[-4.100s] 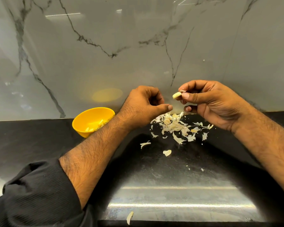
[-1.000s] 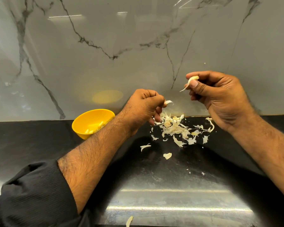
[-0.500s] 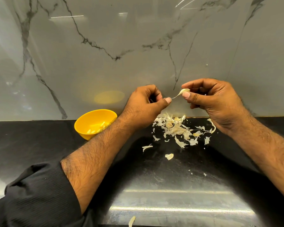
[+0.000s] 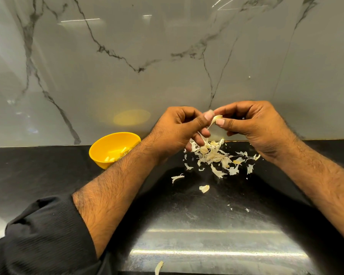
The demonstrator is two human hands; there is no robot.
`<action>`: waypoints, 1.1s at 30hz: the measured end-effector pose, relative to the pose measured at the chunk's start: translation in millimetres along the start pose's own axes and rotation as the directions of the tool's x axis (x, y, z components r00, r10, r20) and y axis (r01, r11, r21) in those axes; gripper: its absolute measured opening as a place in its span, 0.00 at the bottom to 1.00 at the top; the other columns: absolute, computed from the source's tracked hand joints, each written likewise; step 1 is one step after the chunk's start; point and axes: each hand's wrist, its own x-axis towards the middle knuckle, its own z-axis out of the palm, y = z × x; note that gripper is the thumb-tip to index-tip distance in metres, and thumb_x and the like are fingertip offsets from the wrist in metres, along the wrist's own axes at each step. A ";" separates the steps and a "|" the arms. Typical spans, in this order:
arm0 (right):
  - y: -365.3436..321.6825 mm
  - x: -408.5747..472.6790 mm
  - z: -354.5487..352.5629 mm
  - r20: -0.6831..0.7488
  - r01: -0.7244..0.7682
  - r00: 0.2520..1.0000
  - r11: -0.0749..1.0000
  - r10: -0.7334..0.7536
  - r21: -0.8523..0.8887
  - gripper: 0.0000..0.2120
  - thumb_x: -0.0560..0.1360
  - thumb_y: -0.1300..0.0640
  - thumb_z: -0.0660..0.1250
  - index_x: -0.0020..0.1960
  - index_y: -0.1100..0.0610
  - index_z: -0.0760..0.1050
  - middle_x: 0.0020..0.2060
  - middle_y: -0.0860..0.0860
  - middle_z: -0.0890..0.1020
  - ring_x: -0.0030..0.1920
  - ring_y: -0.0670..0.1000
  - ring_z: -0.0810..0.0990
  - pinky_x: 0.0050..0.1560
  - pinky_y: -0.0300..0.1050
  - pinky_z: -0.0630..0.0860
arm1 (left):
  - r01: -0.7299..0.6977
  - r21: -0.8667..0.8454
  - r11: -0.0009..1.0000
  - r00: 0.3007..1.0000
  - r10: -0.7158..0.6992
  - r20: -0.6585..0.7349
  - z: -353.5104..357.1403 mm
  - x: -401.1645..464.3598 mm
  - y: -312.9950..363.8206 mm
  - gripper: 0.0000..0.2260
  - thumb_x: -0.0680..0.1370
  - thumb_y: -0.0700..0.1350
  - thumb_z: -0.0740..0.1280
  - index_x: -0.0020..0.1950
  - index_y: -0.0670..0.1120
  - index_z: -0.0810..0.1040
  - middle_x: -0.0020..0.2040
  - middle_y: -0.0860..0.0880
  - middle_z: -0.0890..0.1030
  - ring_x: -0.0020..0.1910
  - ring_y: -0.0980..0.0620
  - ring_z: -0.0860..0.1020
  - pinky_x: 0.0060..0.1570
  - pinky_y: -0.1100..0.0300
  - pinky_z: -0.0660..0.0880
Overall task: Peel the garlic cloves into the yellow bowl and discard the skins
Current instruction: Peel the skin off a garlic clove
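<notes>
My right hand pinches a small pale garlic clove between thumb and fingers, above the counter near the wall. My left hand meets it from the left, its thumb and forefinger pinching a strip of skin that hangs from the clove. Below both hands lies a pile of garlic skins on the black counter. The yellow bowl stands to the left by the wall with several peeled cloves in it; my left forearm covers its right rim.
The black countertop meets a grey marble wall just behind the hands. Loose skin bits lie nearer me, and one piece sits at the counter's front edge. A dark sleeve covers my left upper arm.
Both hands have closed together again around the clove. One second ago they were apart, the right raised; now the left pinches the hanging skin strip close to the clove.
</notes>
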 end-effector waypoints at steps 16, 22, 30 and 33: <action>4.6 2.8 0.1 -0.081 -0.120 0.991 0.985 0.110 -0.122 0.14 0.74 0.48 0.77 0.47 0.60 0.84 0.39 0.55 0.86 0.37 0.51 0.81 0.42 0.49 0.82 | -0.050 0.061 0.997 0.995 0.055 -0.086 -3.7 2.0 -3.2 0.07 0.79 0.42 0.76 0.54 0.40 0.84 0.44 0.44 0.88 0.38 0.49 0.85 0.31 0.60 0.79; -2.6 -0.3 1.2 0.092 -0.149 0.985 0.989 0.149 -0.006 0.16 0.69 0.55 0.78 0.56 0.56 0.84 0.45 0.52 0.86 0.42 0.49 0.83 0.40 0.44 0.82 | -0.034 0.115 0.993 0.989 0.050 -0.139 -2.7 4.2 -5.8 0.06 0.78 0.44 0.77 0.51 0.43 0.85 0.43 0.45 0.88 0.38 0.50 0.85 0.31 0.62 0.79; 0.9 0.6 1.7 0.075 -0.115 0.990 0.992 0.118 -0.042 0.08 0.75 0.57 0.75 0.52 0.59 0.86 0.41 0.53 0.87 0.37 0.49 0.80 0.39 0.45 0.80 | -0.059 0.181 0.982 0.991 0.080 -0.108 -0.1 3.9 -8.0 0.06 0.78 0.43 0.77 0.53 0.42 0.86 0.41 0.46 0.88 0.38 0.49 0.86 0.33 0.63 0.79; 1.7 -0.2 3.9 0.085 -0.115 0.990 0.993 0.116 -0.017 0.07 0.76 0.60 0.75 0.53 0.60 0.85 0.39 0.52 0.86 0.37 0.50 0.80 0.38 0.44 0.81 | -0.086 0.216 0.973 0.988 0.111 -0.110 0.3 4.1 -8.2 0.06 0.77 0.43 0.78 0.52 0.43 0.86 0.40 0.48 0.88 0.38 0.51 0.86 0.34 0.65 0.78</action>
